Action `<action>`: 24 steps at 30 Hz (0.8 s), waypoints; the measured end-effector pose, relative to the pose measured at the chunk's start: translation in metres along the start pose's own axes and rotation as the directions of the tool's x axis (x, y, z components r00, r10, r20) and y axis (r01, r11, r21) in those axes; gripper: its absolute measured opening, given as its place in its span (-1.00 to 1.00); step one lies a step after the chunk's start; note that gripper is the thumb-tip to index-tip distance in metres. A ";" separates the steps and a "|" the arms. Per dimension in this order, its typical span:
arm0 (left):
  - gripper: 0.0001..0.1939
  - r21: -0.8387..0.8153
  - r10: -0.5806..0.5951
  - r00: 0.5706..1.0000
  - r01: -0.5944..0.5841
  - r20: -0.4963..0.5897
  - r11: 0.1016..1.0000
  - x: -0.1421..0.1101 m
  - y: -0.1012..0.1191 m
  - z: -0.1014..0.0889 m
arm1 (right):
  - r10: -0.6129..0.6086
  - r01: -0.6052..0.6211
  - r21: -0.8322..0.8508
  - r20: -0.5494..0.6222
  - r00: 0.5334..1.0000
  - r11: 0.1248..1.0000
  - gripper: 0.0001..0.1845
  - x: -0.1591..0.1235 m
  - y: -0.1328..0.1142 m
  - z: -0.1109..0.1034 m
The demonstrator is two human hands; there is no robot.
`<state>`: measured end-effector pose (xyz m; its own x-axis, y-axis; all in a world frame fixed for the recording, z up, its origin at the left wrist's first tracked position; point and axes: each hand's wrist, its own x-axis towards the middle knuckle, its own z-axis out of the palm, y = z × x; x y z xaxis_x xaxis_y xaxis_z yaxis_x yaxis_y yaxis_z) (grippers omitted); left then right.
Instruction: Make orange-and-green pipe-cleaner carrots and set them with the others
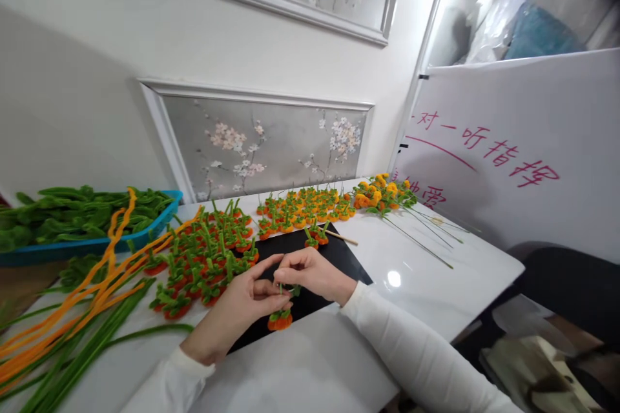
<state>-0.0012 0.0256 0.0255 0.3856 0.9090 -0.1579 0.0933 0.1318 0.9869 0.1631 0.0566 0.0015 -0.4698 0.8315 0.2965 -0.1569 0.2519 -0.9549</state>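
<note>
My left hand and my right hand meet over the front of a black mat. Between their fingertips is a small orange pipe-cleaner pumpkin with a green top, hanging just below the left fingers. The right thumb and forefinger pinch its thin green stem. Left of the mat stand many orange pumpkins with green stems, close to my left hand. Beyond my right hand, a few more orange pumpkins sit on the mat beside a thin wooden stick.
A blue tray of green fuzzy leaves stands at the left. Orange pipe cleaners and green pipe cleaners lie across the near left. Rows of yellow-orange pumpkins and stemmed orange flowers line the back of the white table.
</note>
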 end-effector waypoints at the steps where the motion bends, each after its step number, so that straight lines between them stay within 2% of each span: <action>1: -0.08 0.016 0.011 1.000 -0.011 0.002 1.000 0.000 0.001 0.000 | 0.000 0.000 0.016 -0.010 1.000 1.000 -0.58 0.001 0.000 -0.001; 4: -0.22 0.009 0.046 0.999 -0.045 -0.011 0.999 -0.001 0.005 0.002 | -0.027 0.029 0.058 -0.042 0.999 0.998 -0.61 0.002 -0.002 -0.006; 10: -0.58 -0.161 0.033 0.985 -0.060 -0.168 0.985 0.003 0.004 -0.004 | -0.056 0.101 0.171 -0.250 0.967 0.980 -0.61 0.003 -0.003 -0.027; 13: -0.67 -0.226 0.012 0.978 -0.061 -0.210 0.972 0.005 -0.001 -0.009 | -0.083 0.133 0.142 -0.312 0.946 0.981 -0.59 0.003 -0.004 -0.037; 18: -0.69 -0.231 -0.015 0.980 -0.032 -0.197 0.972 0.003 -0.012 -0.006 | -0.127 0.137 0.002 -0.359 0.925 0.991 -0.59 0.003 -0.012 -0.042; 21: -0.69 -0.189 -0.027 0.984 -0.008 -0.179 0.982 0.002 -0.020 0.003 | -0.165 0.103 -0.180 -0.376 0.912 0.978 -0.60 0.009 -0.020 -0.041; 24: -0.66 -0.122 -0.006 0.989 -0.012 -0.148 0.992 0.002 -0.027 0.009 | -0.210 0.057 -0.391 -0.363 0.908 0.919 -0.63 0.023 -0.029 -0.043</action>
<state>0.0053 0.0204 -0.0016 0.2446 0.9568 -0.1572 -0.0245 0.1681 0.9855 0.1940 0.0899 0.0351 -0.0785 0.8814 0.4657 0.1692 0.4722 -0.8651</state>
